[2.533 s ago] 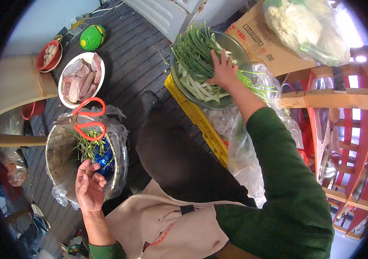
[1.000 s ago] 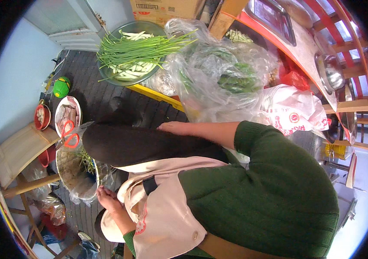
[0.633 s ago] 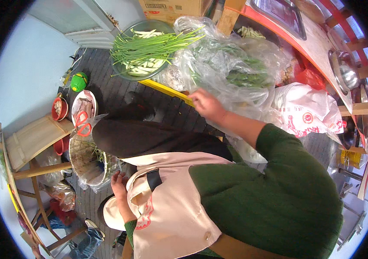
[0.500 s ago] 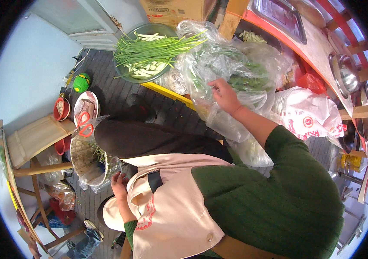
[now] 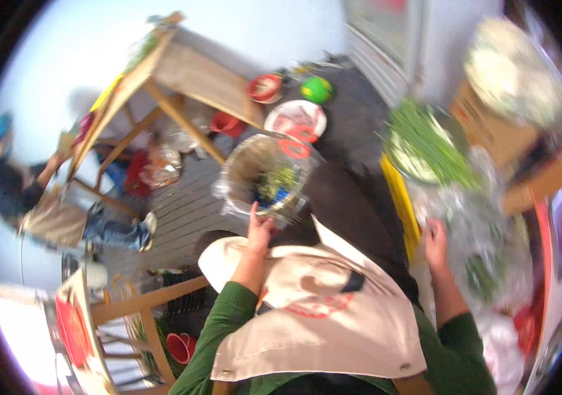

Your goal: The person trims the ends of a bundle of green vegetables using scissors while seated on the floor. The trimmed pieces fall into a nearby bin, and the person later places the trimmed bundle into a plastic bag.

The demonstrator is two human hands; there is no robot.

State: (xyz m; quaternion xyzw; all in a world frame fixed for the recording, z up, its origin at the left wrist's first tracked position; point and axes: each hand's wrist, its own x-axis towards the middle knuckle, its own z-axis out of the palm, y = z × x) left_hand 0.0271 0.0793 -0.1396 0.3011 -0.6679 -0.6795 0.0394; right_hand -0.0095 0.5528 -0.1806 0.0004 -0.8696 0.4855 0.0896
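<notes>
The left hand (image 5: 261, 227) is held at the bucket's (image 5: 237, 174) near rim with fingers loosely spread — whether the rim is touched cannot be told. The right hand (image 5: 435, 240) is blurred, its fingers curled, just beside the clear bag (image 5: 485, 227) of greens; whether anything is gripped cannot be told. Long green stalks (image 5: 431, 138) are heaped in the basin (image 5: 455, 130) beyond.

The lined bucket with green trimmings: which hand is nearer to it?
Left. The left hand is at the near edge of the bucket, contact unclear; the right hand is farther right, beside the clear plastic bag.
</notes>
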